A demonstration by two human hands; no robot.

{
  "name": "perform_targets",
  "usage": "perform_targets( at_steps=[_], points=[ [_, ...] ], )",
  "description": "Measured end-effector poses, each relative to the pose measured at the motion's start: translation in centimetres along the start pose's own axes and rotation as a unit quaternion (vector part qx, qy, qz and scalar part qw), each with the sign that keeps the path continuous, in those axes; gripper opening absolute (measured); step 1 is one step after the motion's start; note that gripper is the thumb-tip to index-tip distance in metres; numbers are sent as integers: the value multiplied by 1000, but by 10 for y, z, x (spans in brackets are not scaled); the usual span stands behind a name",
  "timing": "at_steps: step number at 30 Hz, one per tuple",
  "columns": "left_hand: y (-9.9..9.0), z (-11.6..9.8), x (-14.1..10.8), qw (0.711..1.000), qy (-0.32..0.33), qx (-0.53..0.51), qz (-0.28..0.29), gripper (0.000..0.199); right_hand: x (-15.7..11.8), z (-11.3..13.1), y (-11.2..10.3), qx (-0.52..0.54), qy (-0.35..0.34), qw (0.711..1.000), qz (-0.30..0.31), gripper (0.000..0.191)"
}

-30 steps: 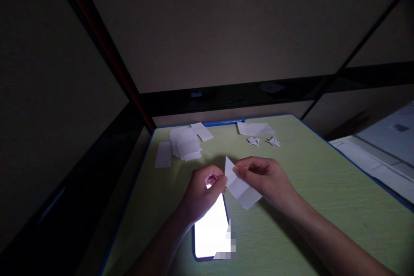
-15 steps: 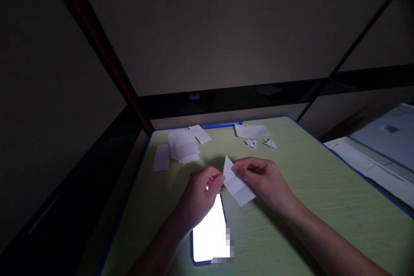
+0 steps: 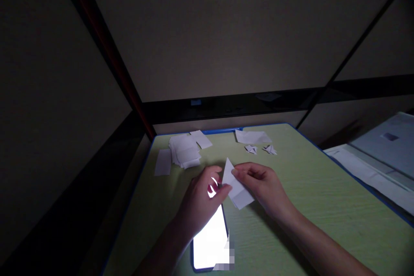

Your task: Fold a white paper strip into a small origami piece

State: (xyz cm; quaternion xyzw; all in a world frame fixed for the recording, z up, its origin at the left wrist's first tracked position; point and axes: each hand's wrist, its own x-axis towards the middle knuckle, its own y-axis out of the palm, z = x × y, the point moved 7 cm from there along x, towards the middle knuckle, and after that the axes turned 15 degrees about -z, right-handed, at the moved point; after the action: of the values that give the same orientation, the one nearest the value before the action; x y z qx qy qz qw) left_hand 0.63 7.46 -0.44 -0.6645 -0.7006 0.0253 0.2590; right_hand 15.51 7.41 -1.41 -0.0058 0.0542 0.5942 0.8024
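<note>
Shows a folded paper (image 3: 237,189) held just to the right of the far end of the phone (image 3: 210,246), tapering to a point directed away from the phone. Pinches the folded paper along its right side with the right hand (image 3: 263,183), thumb on the near face, fingers bent behind. Curves the left hand (image 3: 203,196) over the far part of the phone, thumb and forefinger spread apart, thumb tip at the left edge of the folded paper; leaves unclear any pinch by the remaining fingers, partly hidden behind the thumb. Includes the phone itself flat on the pale green desk (image 3: 323,224), screen glowing white, near right corner covered by a pixelated patch.

Presents, beyond the phone and toward its left, a stack of slips (image 3: 186,148), loosely fanned. Adds a single slip (image 3: 162,162) farther to the left of the phone and an angled slip (image 3: 201,139) almost straight beyond it. Gives, beyond the phone and toward its right, a first small folded piece (image 3: 251,149) and a second small folded piece (image 3: 269,149), side by side and apart; places a wide sheet (image 3: 254,137) farther from the phone than either. Marks the desk's far side, beyond the phone, with blue edging (image 3: 223,131). Includes, well to the right of the phone, a pale flat-sided object (image 3: 384,151).
</note>
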Motion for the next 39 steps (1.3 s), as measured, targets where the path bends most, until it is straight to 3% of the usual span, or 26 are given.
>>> perform_targets(
  at_steps=[11, 16, 24, 28, 35, 39],
  points=[
    [-10, -4, 2, 999, 27, -2, -46, 41, -8, 5, 13, 5, -10, 998, 69, 23],
    [-13, -2, 3, 997, 9, -20, -71, 35, -10, 4, 15, -12, -10, 997, 77, 24],
    [-6, -6, -1, 998, 11, -26, -56, 22, -9, 6, 12, -13, -25, 998, 62, 25],
    [-5, -4, 1, 996, -28, -58, -68, 14, -10, 5, 14, -26, -41, 997, 55, 19],
    [-9, 3, 7, 979, -144, -116, -83, 19, -16, 10, 18, -41, -65, 995, 57, 16],
    [-8, 4, 7, 972, -167, -146, -77, 14, -17, 10, 17, -67, -78, 993, 52, 14]
  ],
)
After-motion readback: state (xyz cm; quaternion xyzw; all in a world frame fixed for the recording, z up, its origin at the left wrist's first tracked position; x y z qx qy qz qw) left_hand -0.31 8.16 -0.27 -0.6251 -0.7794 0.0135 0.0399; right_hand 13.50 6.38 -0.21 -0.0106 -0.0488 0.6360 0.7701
